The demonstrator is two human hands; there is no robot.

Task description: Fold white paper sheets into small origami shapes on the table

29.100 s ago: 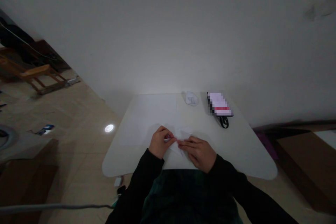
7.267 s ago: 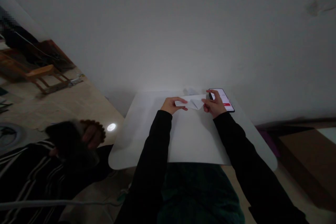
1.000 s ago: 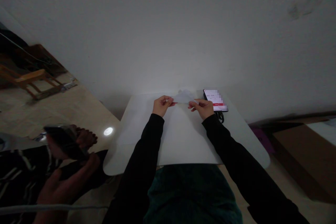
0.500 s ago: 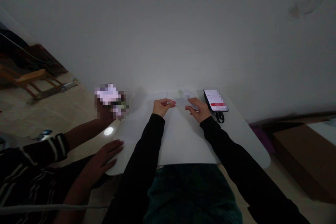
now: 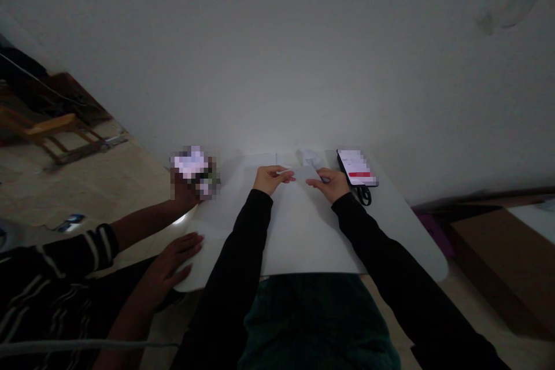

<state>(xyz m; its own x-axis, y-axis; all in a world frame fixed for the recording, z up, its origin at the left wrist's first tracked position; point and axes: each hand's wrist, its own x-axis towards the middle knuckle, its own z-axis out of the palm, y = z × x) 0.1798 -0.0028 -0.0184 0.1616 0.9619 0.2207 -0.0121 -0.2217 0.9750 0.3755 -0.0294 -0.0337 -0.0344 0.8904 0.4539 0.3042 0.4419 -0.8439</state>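
1. folded white paper (image 5: 306,173): thin, smooth sheet creased into a flat, angular shape; held between the two hands near the far edge of the worktop.
2. left hand (image 5: 271,179): nearly closed, thumb and fingers pinching the left end of the paper.
3. right hand (image 5: 329,185): partly curled, fingertips gripping the right end of the paper.
4. black sleeves (image 5: 243,243): dark, matte fabric covering both forearms.
5. crumpled white wad (image 5: 310,157): soft, creased, material unclear; on the far edge, just behind the paper.
6. smartphone (image 5: 356,166): slim black slab with a lit, pixelated screen; lies angled near the far right corner.
7. black loops (image 5: 364,196): curved, dark, possibly handles; touching the near end of the phone.
8. white worktop (image 5: 403,225): smooth, pale surface with broad rounded corners.
9. co-worker's raised hand (image 5: 184,191): closed around a pixelated handheld object (image 5: 193,165), beside the left edge.
10. co-worker's spread hand (image 5: 180,260): fingers open, at the near left corner.
11. striped sleeve (image 5: 99,243): black with white bands.
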